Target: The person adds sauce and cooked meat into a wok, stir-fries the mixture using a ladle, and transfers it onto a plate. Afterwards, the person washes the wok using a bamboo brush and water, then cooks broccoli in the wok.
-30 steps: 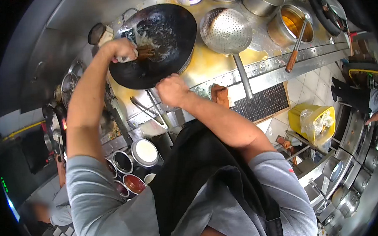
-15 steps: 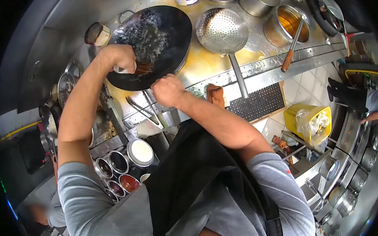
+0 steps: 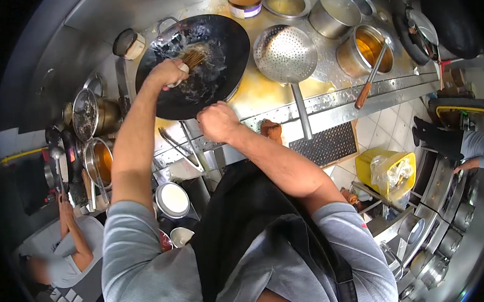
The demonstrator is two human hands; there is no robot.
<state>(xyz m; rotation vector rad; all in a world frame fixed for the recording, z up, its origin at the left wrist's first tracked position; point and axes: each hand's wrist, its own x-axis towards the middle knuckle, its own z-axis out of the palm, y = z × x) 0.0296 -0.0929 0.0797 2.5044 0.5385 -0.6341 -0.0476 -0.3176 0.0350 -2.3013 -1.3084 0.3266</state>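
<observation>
A black wok (image 3: 231,47) with foamy water in it tilts on the steel stove top. My left hand (image 3: 166,74) is closed around the pale handle of a wok brush (image 3: 194,59), whose brown bristles press on the wok's inside. At the wok's near rim, my right hand (image 3: 217,122) is closed in a fist, gripping the wok; the part under the fingers is hidden. Metal tongs (image 3: 184,146) lie just left of my right hand. A perforated strainer (image 3: 285,53) rests right of the wok, its long handle pointing toward me.
A pot of orange liquid (image 3: 352,57) with a wooden-handled tool stands at the right, near a steel pot (image 3: 333,15). A tub (image 3: 244,2) sits behind. Another pot (image 3: 97,161) is at left. Two other people are nearby, one left, one far right. A yellow bin (image 3: 371,169) stands below.
My left hand has moved the brush up and right, from the wok's lower left toward its upper middle. My right hand stays at the near rim. The view has shifted slightly.
</observation>
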